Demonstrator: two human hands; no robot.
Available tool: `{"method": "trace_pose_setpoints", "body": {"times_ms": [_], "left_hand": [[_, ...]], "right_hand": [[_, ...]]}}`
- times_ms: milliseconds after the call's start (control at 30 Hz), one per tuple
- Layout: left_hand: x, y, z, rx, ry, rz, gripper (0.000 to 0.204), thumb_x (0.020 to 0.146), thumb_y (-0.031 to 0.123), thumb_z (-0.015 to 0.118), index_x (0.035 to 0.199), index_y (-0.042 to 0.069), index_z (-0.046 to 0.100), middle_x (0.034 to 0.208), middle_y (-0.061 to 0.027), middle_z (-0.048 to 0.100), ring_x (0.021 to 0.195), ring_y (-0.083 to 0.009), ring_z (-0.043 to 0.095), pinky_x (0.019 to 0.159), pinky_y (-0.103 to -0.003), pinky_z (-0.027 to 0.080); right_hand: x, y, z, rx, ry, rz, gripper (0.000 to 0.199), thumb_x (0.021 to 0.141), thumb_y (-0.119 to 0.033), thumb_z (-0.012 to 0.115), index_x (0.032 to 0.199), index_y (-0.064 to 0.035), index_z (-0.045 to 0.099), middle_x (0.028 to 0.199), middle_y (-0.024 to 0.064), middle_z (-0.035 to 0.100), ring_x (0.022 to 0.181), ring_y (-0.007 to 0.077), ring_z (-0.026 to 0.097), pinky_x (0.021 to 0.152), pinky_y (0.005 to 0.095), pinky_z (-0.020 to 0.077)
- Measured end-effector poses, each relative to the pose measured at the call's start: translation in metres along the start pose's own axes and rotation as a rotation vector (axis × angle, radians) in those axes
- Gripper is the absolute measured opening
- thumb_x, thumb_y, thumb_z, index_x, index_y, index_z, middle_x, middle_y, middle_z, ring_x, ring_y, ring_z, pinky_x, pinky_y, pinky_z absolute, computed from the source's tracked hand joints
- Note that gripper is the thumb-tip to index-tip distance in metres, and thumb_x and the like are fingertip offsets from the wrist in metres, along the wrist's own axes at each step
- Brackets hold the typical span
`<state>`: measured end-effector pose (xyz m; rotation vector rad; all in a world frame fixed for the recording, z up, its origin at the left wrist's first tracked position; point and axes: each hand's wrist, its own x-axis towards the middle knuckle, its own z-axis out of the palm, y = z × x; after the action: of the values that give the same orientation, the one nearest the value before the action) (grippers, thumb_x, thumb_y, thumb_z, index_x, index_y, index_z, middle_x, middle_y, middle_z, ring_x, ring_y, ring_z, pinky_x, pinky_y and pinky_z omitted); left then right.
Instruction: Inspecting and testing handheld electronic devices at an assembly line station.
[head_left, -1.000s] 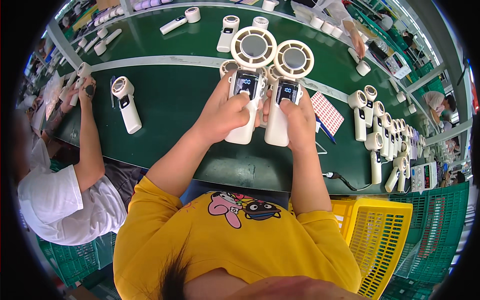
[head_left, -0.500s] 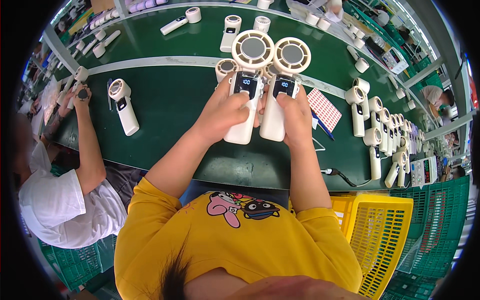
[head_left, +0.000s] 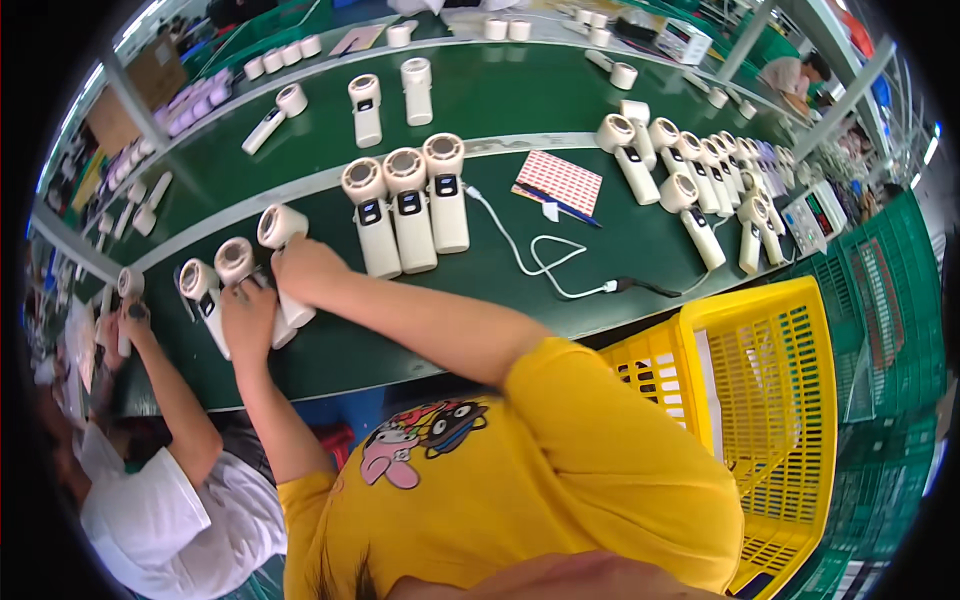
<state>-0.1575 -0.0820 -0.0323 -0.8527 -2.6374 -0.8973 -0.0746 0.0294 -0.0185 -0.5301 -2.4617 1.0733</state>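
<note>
At the left of the green table, my left hand [head_left: 248, 318] is closed round a white handheld fan [head_left: 235, 258], which lies or rests low over the tabletop. Just right of it, my right hand [head_left: 308, 270] grips a second white handheld fan [head_left: 281, 226], its round head tipped and its handle partly covered by my fingers. Another white handheld fan [head_left: 205, 305] lies beside my left hand, on its left side. To the right of my right hand, three white handheld fans [head_left: 408, 215] with small dark displays lie in a row, close together.
A white cable [head_left: 535, 260] curls near a red-and-white label sheet [head_left: 560, 185] and a blue pen [head_left: 572, 208]. Many fans [head_left: 700, 165] crowd the right side, by a meter box [head_left: 815, 218]. A yellow basket [head_left: 770, 310] stands at right. A co-worker's arm [head_left: 180, 385] is at left.
Both hands have carried their two fans from the middle, in front of me, to the left side of the table. The view has turned, and the three fans in a row now show fully.
</note>
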Motion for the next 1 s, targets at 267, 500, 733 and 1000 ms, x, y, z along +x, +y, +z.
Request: {"method": "trace_pose_setpoints", "body": {"times_ms": [267,500,733,1000], "left_hand": [[-0.014,0.045,-0.007,-0.078,0.526,0.199,0.019,0.075,0.003,0.05,0.092,-0.002,0.056,0.082,-0.0177,0.058,0.07,-0.0293,0.053,0.063,-0.033,0.044],[-0.042,0.09,0.005,-0.245,0.354,0.421,0.015,0.073,-0.001,0.051,0.086,-0.001,0.058,0.078,-0.0112,0.06,0.062,-0.0232,0.052,0.058,-0.028,0.043],[-0.045,0.073,0.019,-0.195,0.396,0.316,0.015,0.072,-0.002,0.051,0.085,0.0,0.058,0.077,-0.0087,0.061,0.056,-0.02,0.049,0.054,-0.025,0.041],[-0.046,0.071,0.018,-0.196,0.359,0.291,0.015,0.071,-0.002,0.052,0.084,0.0,0.058,0.076,-0.0076,0.06,0.055,-0.019,0.048,0.053,-0.025,0.04]], "right_hand": [[0.028,-0.019,-0.055,-0.388,0.219,-0.351,0.019,0.075,-0.022,0.05,0.064,-0.0087,0.058,0.062,0.0106,0.06,0.05,0.0283,0.054,0.047,0.0407,0.0407],[-0.04,0.201,-0.353,-1.009,0.619,0.804,0.013,0.074,-0.02,0.057,0.069,-0.0136,0.067,0.07,0.0016,0.062,0.061,0.0122,0.056,0.051,0.0268,0.0413],[-0.079,0.256,-0.403,-0.732,0.098,1.102,0.033,0.074,-0.032,0.055,0.089,-0.0044,0.066,0.085,0.0088,0.064,0.072,0.0197,0.061,0.06,0.0314,0.0467],[-0.083,0.263,-0.384,-0.771,0.128,1.064,0.037,0.073,-0.033,0.055,0.09,-0.0025,0.064,0.083,0.0083,0.063,0.07,0.021,0.061,0.062,0.0342,0.0475]]}}
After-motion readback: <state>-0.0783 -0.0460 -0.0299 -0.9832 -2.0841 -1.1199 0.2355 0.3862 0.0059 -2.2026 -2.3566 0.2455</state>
